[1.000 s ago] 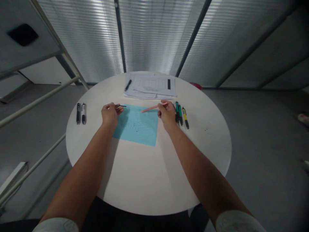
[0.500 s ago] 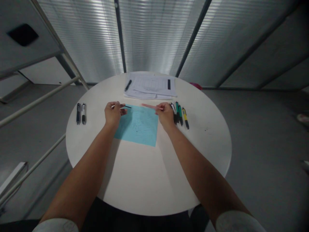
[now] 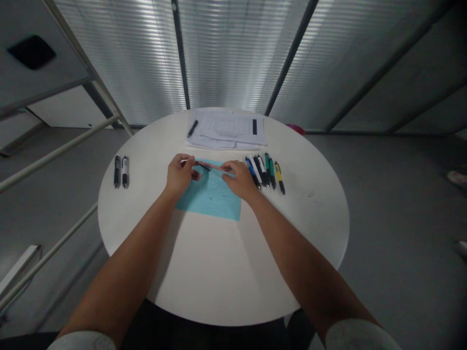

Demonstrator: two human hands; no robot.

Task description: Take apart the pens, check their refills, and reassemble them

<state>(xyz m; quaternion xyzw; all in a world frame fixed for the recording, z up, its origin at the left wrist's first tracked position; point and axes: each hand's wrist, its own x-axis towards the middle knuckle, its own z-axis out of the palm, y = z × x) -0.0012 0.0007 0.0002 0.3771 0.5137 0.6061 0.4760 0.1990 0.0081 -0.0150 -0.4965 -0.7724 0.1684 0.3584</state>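
Left hand [image 3: 179,174] and right hand [image 3: 237,179] drawn closer together than a moment ago, now just apart above a pale blue paper square [image 3: 211,206] on a round white counter [image 3: 219,267]. Thin black stick [image 3: 205,167] pinched in the left, slender pink stick [image 3: 215,167] pinched in the right, the two overlapping. Just beside the right hand, a row of multicoloured plastic pens [image 3: 260,172]; no readable labels.

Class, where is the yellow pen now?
In the head view, the yellow pen lies on the white table, at the right end of a pen row, beside a green pen and right of the person's right hand.
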